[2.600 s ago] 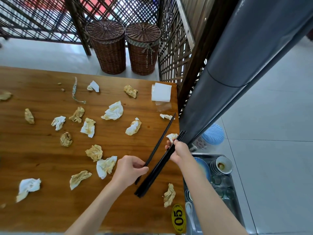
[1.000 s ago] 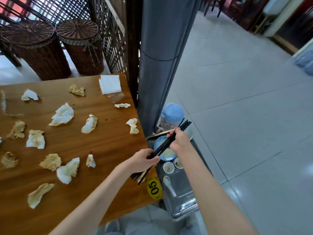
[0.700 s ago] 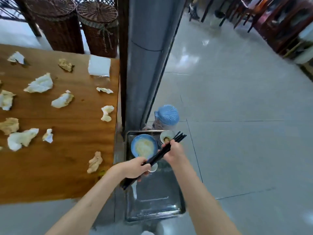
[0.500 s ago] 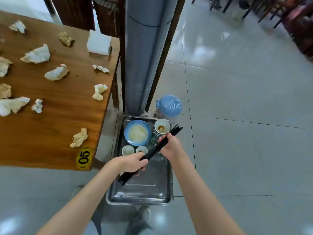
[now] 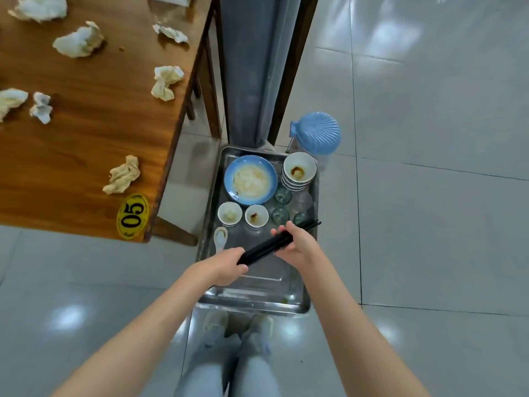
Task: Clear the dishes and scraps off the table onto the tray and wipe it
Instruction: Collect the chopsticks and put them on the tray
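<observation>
While both hands hang above the metal tray (image 5: 303,306), we record the following from the head view, the only one supplied.

The left hand (image 5: 226,266) is closed around the near end of a bundle of black chopsticks (image 5: 267,247); the right hand (image 5: 297,246) cups the bundle further along, its fingers (image 5: 279,232) curled over the top. Both sets of fingers are holding the chopsticks, not spread. We judge the two-handed grip serves to keep the loose sticks gathered as one bundle so they can be set down together.

The bundle's long axis runs diagonally, from low left at the left hand to upper right, where the tips (image 5: 315,224) project past the right hand toward the tray's right rim. It hovers above the bare near half of the tray; we cannot tell whether it touches the metal.

The far half of the tray carries a blue plate (image 5: 250,179), stacked bowls (image 5: 299,171), two small cups (image 5: 243,214), glasses (image 5: 282,204) and a spoon (image 5: 220,237), which in our judgement leaves the near half as the sensible resting place.

On the tabletop (image 5: 86,138), to the left, crumpled napkins (image 5: 123,175) remain, so we assess clearing as unfinished and wiping not yet begun.
</observation>
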Available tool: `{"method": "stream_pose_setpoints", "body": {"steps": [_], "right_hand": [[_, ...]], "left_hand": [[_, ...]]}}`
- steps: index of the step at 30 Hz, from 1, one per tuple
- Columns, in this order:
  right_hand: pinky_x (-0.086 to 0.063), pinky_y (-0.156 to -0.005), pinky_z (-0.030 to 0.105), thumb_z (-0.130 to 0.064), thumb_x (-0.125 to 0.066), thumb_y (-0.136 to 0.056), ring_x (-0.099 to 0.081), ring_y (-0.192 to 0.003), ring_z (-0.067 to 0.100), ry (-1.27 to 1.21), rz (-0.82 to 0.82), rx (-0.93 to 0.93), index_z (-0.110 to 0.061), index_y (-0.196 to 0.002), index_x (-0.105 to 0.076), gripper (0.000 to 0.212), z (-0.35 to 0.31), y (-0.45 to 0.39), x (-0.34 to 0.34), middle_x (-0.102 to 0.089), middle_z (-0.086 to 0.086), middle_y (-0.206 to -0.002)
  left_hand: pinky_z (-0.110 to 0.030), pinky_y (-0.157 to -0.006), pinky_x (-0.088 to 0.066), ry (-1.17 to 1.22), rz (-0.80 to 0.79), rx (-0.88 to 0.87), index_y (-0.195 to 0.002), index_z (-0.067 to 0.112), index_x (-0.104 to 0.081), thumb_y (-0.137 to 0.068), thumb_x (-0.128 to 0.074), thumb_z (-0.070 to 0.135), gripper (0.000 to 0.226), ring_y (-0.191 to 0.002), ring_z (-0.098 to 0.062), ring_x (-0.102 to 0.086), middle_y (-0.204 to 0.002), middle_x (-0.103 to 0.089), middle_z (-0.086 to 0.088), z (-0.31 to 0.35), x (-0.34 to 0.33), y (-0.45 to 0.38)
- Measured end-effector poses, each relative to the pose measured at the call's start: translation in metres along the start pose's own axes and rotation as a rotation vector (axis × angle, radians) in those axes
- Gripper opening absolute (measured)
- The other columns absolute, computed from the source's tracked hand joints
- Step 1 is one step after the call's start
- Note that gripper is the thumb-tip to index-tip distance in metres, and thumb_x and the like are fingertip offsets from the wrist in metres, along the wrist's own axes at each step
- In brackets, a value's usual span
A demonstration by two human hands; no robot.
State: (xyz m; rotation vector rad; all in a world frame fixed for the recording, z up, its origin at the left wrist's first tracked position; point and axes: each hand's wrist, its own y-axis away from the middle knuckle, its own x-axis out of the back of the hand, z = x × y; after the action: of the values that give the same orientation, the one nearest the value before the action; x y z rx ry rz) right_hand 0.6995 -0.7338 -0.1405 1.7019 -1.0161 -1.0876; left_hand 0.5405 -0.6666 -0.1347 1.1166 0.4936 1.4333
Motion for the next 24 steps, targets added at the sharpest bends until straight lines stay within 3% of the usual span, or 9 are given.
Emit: {"method": "stream_pose_setpoints", "body": {"steps": [4,6,9,11,13,15,18,24], "right_hand": [[-0.05,-0.069,0.045,-0.016,-0.055,-0.094,-0.061,-0.084,0.027,0.041,0.119,-0.015,-0.001,-0.102,-0.05,0.018,0.022,-0.031,0.018,-0.056,0.013,-0.097],[-0.052,-0.079,0.048,-0.017,-0.062,-0.089,-0.058,-0.102,0.034,0.263,0.309,0.093,0.0,-0.122,-0.041,0.042,0.032,-0.046,0.031,-0.051,0.018,-0.118],[-0.032,-0.105,0.041,-0.013,-0.059,-0.087,-0.037,-0.128,0.033,0.859,0.616,0.613,-0.004,-0.143,-0.021,0.068,0.047,-0.061,0.059,-0.031,0.017,-0.143],[-0.027,-0.109,0.043,-0.005,-0.054,-0.087,-0.032,-0.131,0.028,1.39,0.508,0.964,-0.013,-0.144,-0.027,0.064,0.055,-0.068,0.075,-0.035,0.011,-0.143],[-0.022,-0.109,0.049,-0.008,-0.049,-0.09,-0.032,-0.131,0.027,1.841,0.185,0.895,-0.021,-0.136,-0.043,0.048,0.065,-0.079,0.084,-0.046,0.004,-0.136],[-0.024,-0.107,0.05,-0.016,-0.043,-0.095,-0.041,-0.124,0.029,2.015,-0.008,0.596,-0.023,-0.124,-0.053,0.031,0.074,-0.089,0.089,-0.055,0.004,-0.124],[-0.027,-0.105,0.05,-0.016,-0.044,-0.093,-0.047,-0.113,0.03,2.115,-0.029,0.448,-0.022,-0.122,-0.051,0.03,0.084,-0.101,0.096,-0.055,0.007,-0.117],[-0.035,-0.093,0.043,0.001,-0.047,-0.085,-0.045,-0.111,0.031,2.244,0.014,0.472,-0.016,-0.124,-0.046,0.042,0.1,-0.115,0.113,-0.055,0.009,-0.115]], "left_hand": [[-0.032,-0.068,-0.039,-0.049,-0.015,0.035,-0.109,0.013,-0.043,-0.099,-0.038,0.03,0.02,-0.084,-0.02,-0.051,-0.097,-0.049,-0.003,-0.028,-0.021,-0.035],[-0.032,-0.069,-0.041,-0.062,-0.011,0.053,-0.111,0.014,-0.04,-0.1,-0.037,0.029,0.019,-0.087,-0.02,-0.051,-0.102,-0.049,-0.005,-0.04,-0.031,-0.049],[-0.037,-0.075,-0.046,-0.108,-0.018,0.07,-0.11,0.012,-0.042,-0.1,-0.039,0.025,0.017,-0.091,-0.026,-0.057,-0.103,-0.055,-0.01,-0.054,-0.044,-0.066],[-0.04,-0.076,-0.048,-0.158,-0.033,0.066,-0.109,0.01,-0.043,-0.099,-0.041,0.022,0.015,-0.091,-0.029,-0.06,-0.102,-0.058,-0.013,-0.059,-0.053,-0.076],[-0.04,-0.073,-0.046,-0.223,-0.05,0.056,-0.109,0.01,-0.043,-0.099,-0.04,0.021,0.015,-0.088,-0.029,-0.058,-0.103,-0.058,-0.013,-0.06,-0.063,-0.085],[-0.037,-0.076,-0.042,-0.303,-0.046,0.043,-0.113,0.01,-0.044,-0.099,-0.04,0.02,0.017,-0.091,-0.027,-0.056,-0.107,-0.058,-0.012,-0.061,-0.072,-0.094],[-0.039,-0.09,-0.04,-0.403,-0.017,0.026,-0.121,0.012,-0.044,-0.099,-0.041,0.021,0.024,-0.103,-0.027,-0.055,-0.114,-0.058,-0.01,-0.066,-0.087,-0.104],[-0.039,-0.09,-0.038,-0.482,0.081,0.016,-0.124,0.013,-0.045,-0.097,-0.044,0.022,0.028,-0.111,-0.029,-0.052,-0.12,-0.057,-0.01,-0.08,-0.114,-0.118]]}}
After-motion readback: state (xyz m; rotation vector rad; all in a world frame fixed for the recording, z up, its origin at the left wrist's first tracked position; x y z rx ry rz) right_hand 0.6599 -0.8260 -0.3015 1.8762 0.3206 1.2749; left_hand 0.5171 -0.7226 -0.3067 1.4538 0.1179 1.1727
